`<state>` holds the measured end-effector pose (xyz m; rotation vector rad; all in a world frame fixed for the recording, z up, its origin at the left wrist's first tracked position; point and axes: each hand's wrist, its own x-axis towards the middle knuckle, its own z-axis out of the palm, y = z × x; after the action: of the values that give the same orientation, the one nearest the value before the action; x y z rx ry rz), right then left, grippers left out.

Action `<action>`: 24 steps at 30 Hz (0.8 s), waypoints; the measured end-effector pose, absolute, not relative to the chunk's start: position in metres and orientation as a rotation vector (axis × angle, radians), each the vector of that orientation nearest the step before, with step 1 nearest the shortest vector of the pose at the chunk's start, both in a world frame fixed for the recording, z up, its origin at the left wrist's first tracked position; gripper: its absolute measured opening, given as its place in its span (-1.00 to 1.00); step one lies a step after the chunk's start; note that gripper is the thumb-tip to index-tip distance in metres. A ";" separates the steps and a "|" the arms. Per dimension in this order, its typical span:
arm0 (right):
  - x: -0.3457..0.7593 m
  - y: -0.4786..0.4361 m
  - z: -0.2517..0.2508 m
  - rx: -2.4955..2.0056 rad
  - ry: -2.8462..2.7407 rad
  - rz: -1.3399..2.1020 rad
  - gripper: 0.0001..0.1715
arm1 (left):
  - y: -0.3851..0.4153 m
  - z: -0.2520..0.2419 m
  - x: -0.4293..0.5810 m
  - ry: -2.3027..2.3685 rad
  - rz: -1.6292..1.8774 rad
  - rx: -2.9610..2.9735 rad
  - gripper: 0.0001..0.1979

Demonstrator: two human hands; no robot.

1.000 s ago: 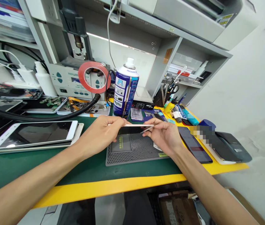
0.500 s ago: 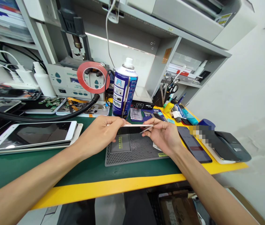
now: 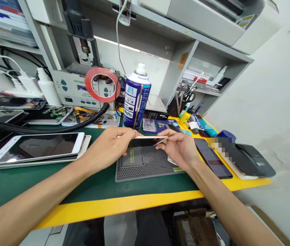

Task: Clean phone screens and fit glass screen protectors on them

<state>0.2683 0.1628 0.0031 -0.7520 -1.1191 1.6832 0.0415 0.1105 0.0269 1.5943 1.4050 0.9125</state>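
Observation:
A slim phone (image 3: pixel 145 141) with a pale edge and a dark glossy face is held nearly edge-on, above a grey perforated work mat (image 3: pixel 147 169). My left hand (image 3: pixel 110 148) is closed round its left end, thumb along the top edge. With thumb and fingers, my right hand (image 3: pixel 179 147) pinches the right corner. A thin, light-edged sliver angles down from that corner by the right fingertips; whether it is a separate piece cannot be made out. Under my right hand, a bit of white material (image 3: pixel 170 160) shows on the mat.
Behind the phone stands a blue spray can (image 3: pixel 136 97). A white phone (image 3: pixel 39 148) lies on a stack at left, near trays of small parts (image 3: pixel 88 118). A black hose (image 3: pixel 44 129) crosses there. At right lies another dark phone (image 3: pixel 212 159). The table has a yellow front edge (image 3: pixel 124 205).

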 end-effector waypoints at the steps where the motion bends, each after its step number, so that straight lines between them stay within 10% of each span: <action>1: 0.268 0.163 0.003 -0.754 -1.118 1.684 -0.68 | 0.111 0.027 0.042 1.403 0.917 1.591 -0.53; 24: 0.268 0.163 0.002 -0.753 -1.100 1.668 -0.70 | 0.112 0.028 0.043 1.412 0.926 1.579 -0.57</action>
<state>0.2681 0.1630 0.0018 -0.7527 -1.0996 1.6678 0.0430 0.1117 0.0284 1.5787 1.4125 0.9259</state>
